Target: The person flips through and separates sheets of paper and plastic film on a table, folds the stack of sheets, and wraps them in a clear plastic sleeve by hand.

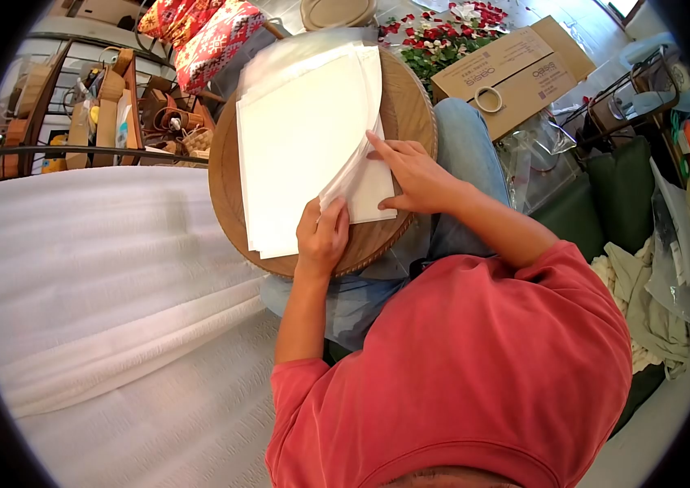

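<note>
A stack of white sheets [300,154] lies on the round wooden tabletop [226,195]. The left hand [323,237] grips some lifted sheets near their lower right corner, fingers closed on them; the right hand [420,177], fingers spread, touches their curled edge. Farther right, a tape roll [488,111] sits on a cardboard box [536,77]
</note>
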